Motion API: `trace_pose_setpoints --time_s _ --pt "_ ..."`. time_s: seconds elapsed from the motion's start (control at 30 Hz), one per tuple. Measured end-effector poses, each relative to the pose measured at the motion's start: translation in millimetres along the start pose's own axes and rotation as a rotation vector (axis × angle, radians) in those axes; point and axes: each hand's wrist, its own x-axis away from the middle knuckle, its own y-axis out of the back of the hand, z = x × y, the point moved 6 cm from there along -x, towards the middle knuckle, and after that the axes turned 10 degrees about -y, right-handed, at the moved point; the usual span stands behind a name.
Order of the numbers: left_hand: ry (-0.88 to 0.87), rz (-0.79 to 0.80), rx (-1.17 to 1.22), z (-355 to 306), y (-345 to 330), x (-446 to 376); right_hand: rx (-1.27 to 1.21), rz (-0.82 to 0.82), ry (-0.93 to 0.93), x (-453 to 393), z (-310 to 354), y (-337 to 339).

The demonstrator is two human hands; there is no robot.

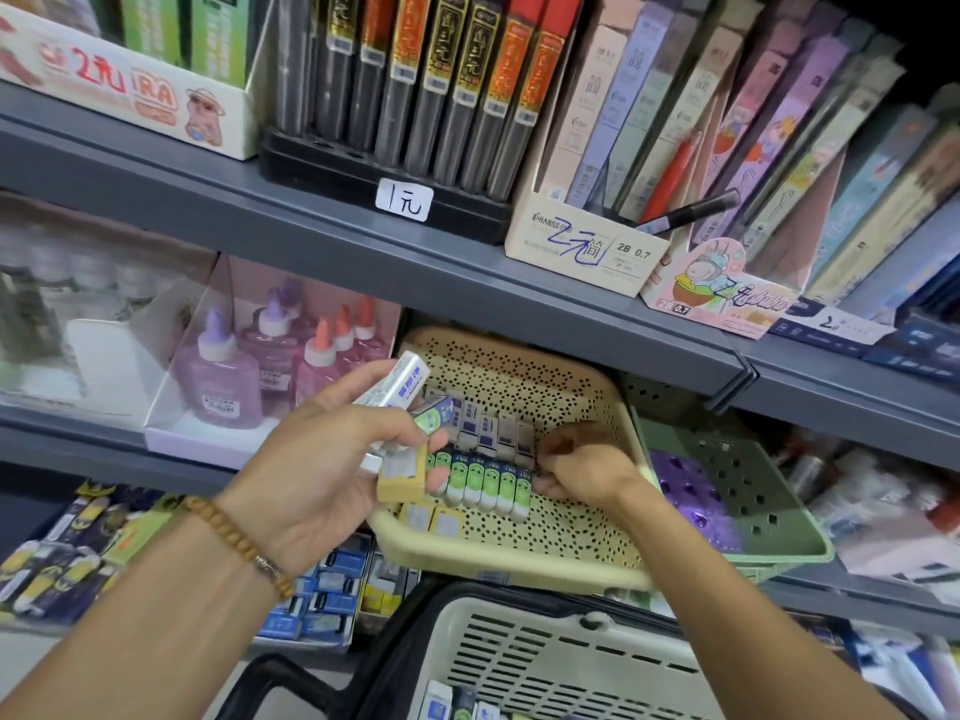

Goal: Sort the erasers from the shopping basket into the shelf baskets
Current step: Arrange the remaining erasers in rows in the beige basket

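Two hands were in view; the left hand (332, 459) held four erasers (410, 433); the right hand (582, 467) reached into one of two shelf baskets, the cream basket (519, 556), beside the green basket (769, 517); six green-sleeved erasers (483, 483) stood in one row; one shopping basket (545, 652) sat below.

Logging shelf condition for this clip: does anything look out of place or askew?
Yes. On the upper shelf a red pen and a black marker lie slanted across the cream lead-refill box, loose among the upright packs. The erasers in the beige basket stand in tidy rows.
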Motion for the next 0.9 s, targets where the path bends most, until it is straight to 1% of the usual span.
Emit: trace_pose_setpoints --time_s 0.07,0.1,0.17,0.2,0.3,0.4,0.53,0.6,0.67,0.7,0.77,0.8,0.83,0.9 --pt "-0.002 0.006 0.005 0.1 -0.5 0.3 -0.073 -0.068 0.082 10.2 7.3 5.5" --pt "-0.003 0.007 0.005 0.3 -0.9 0.4 -0.179 -0.046 0.134 17.9 13.5 4.6" --pt "-0.003 0.011 0.004 1.1 -1.3 0.3 -0.464 0.111 0.235 35.9 29.7 -3.1" --pt "-0.003 0.017 0.004 1.7 -1.5 -0.1 -0.56 0.199 0.276 45.3 38.6 -7.9" --pt "-0.001 0.07 -0.013 3.2 -3.1 -0.2 -0.616 0.38 0.372 68.4 63.0 -23.1" --pt "0.0 0.132 -0.049 2.3 -5.0 0.8 -0.675 0.449 0.365 74.2 74.3 -32.2" --pt "-0.061 0.115 -0.069 -7.2 5.7 -3.8 -0.847 0.546 0.313 65.6 74.7 -32.1" --pt "-0.099 0.09 -0.096 -13.2 12.8 -6.2 -0.898 0.564 0.275 56.1 69.6 -28.1" --pt "-0.132 0.068 -0.126 -18.0 17.4 -7.2 -0.889 0.5 0.237 41.8 63.2 -23.6" --pt "-0.142 0.064 -0.137 -19.5 18.3 -7.1 -0.832 0.431 0.212 33.7 60.1 -22.1" --pt "-0.15 0.069 -0.145 -20.7 18.6 -7.3 -0.606 0.283 0.179 18.8 56.4 -23.4" --pt "-0.149 0.073 -0.149 -20.5 18.7 -7.9 -0.485 0.244 0.178 13.0 56.9 -27.5" --pt "-0.146 0.075 -0.156 -19.9 19.1 -8.9 -0.396 0.234 0.178 8.1 58.4 -33.3" --pt "-0.141 0.072 -0.178 -18.6 20.1 -11.1 -0.31 0.258 0.173 2.9 63.6 -45.7"
